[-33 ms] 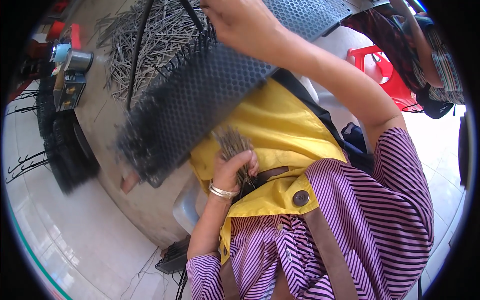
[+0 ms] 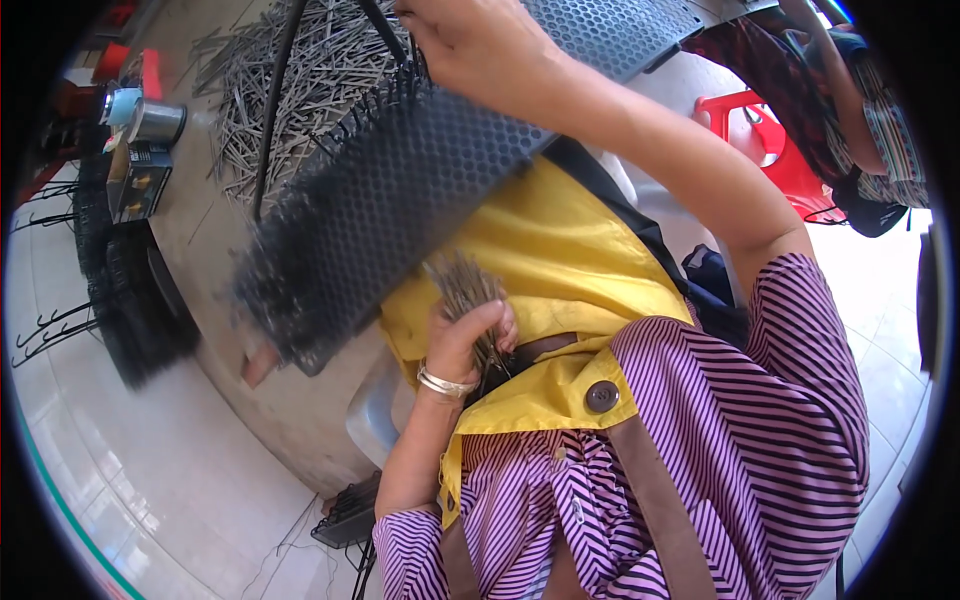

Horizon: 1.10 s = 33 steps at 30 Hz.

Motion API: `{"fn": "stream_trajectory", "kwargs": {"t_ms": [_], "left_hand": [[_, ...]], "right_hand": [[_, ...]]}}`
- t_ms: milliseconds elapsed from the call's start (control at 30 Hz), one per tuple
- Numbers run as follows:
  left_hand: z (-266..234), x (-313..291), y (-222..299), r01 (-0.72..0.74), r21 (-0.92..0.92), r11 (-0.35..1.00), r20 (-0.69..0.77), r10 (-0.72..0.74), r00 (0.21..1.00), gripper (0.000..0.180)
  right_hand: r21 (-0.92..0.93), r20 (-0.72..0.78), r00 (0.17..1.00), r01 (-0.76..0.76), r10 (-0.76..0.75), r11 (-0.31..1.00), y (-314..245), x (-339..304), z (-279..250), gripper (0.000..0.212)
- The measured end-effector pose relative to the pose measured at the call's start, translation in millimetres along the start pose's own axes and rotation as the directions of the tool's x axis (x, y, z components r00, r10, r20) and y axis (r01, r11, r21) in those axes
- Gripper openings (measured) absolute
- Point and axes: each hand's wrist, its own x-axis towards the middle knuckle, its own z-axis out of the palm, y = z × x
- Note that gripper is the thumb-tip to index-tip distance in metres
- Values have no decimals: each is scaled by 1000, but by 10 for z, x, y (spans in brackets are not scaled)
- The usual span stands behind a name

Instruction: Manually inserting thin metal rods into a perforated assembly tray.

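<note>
The left hand (image 2: 465, 340) is clenched around a bundle of thin grey metal pins (image 2: 468, 290), directly below the tilted black perforated plastic panel (image 2: 400, 200) gripped at its upper edge by the right hand (image 2: 470, 45).

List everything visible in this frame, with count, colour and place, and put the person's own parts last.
Perforated panel: one, dark grey, tilted across the middle, pins along its edges.
Loose metal pins: a heap, grey, on the table at top left.
Table: one, grey-brown, left of centre.
Metal cans: two, silver, at the table's far left.
Plastic stool: one, red, upper right.
Another person: one, patterned sleeve, top right corner.
Apron: one, yellow, over a purple striped shirt.
Bangle: one, silver, on the left wrist.
Left hand: clasps a bundle of pins at the lap.
Right hand: grips the panel's top edge.
</note>
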Motion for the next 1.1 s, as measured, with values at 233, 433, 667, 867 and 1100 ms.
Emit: {"fn": "stream_trajectory", "kwargs": {"t_ms": [233,433,667,867,1100], "left_hand": [[-56,17,-22,-7,60,998,17,6,1000,19],[-29,16,-21,-8,21,1000,11,8,1000,17],[-71,21,-23,10,34,999,34,-11,999,18],[-56,17,-19,4,41,999,15,-5,1000,17],[-66,28,-23,7,43,999,16,-8,1000,18]], "right_hand": [[-287,157,987,79,-34,955,-268,78,-143,7],[194,-30,999,38,-33,980,61,88,-49,4],[207,-134,983,-93,122,974,-103,-42,-48,6],[168,56,989,127,-139,978,-129,39,-10,4],[0,142,989,30,-29,1000,123,64,130,9]]}}
